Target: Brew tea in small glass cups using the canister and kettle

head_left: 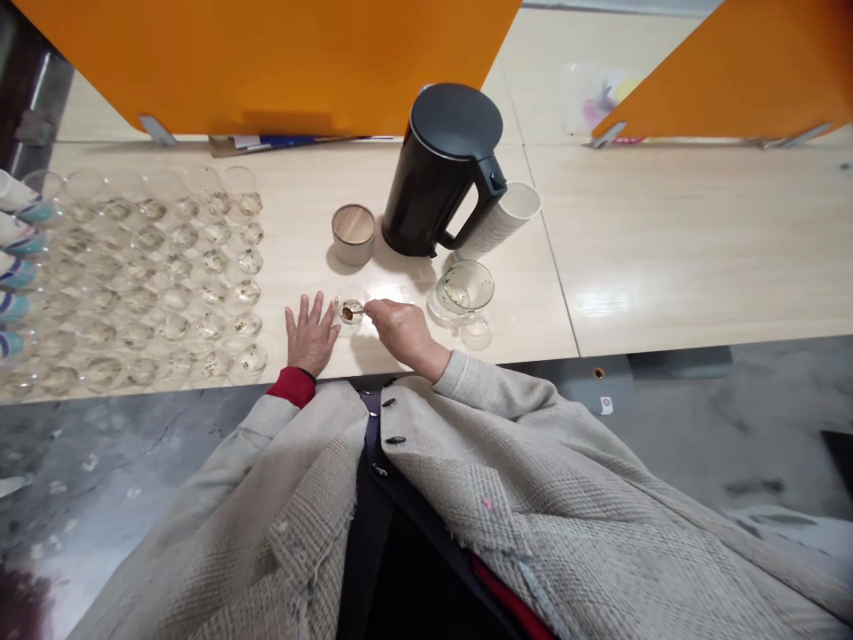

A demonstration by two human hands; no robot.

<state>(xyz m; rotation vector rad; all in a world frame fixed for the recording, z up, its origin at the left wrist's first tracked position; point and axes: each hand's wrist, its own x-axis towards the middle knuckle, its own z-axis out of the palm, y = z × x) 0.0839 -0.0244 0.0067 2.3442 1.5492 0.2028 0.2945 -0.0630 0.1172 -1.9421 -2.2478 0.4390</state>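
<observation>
My right hand [403, 333] pinches the handle of a small brown spoon [349, 313], whose bowl is inside a small clear cup [351, 304]. Bits of something dark show in that cup. My left hand [312, 335] lies flat on the table with its fingers spread, the fingertips close to the cup's left side. Just behind the cup stands a round grey canister [354, 242] with a wooden lid. To the right of my right hand sit a ribbed glass [467, 286] holding a little pale liquid and a small clear lid or dish [475, 332].
Rows of clear cups [179, 298] with dry bits in them fill the table's left side, beside stacked paper cups [13, 267]. A black kettle [426, 178] stands behind, with a leaning white cup stack [510, 213]. Orange dividers [267, 62] edge the table [666, 267].
</observation>
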